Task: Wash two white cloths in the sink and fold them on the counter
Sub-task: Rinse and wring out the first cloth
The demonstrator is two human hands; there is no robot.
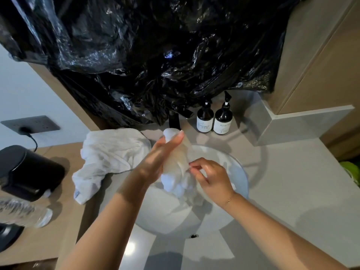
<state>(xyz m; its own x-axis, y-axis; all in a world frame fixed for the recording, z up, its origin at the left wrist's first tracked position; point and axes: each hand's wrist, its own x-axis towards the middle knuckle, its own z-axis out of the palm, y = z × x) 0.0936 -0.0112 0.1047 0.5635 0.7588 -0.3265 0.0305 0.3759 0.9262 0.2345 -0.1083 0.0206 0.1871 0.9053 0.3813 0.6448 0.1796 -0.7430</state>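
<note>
Now | left hand grip wraps cloth upright | right hand pinches it over sink

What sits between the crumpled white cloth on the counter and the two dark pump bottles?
In the head view, the black faucet stands between the crumpled cloth and the pump bottles, with the cloth held in the hands rising just before it.

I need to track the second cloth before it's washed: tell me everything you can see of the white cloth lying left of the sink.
The white cloth on the counter is a crumpled, unfolded heap of thin, wrinkled fabric. It lies on the counter left of the sink, one end trailing toward the camera. Neither hand touches it. Whether it is wet cannot be told.
</note>
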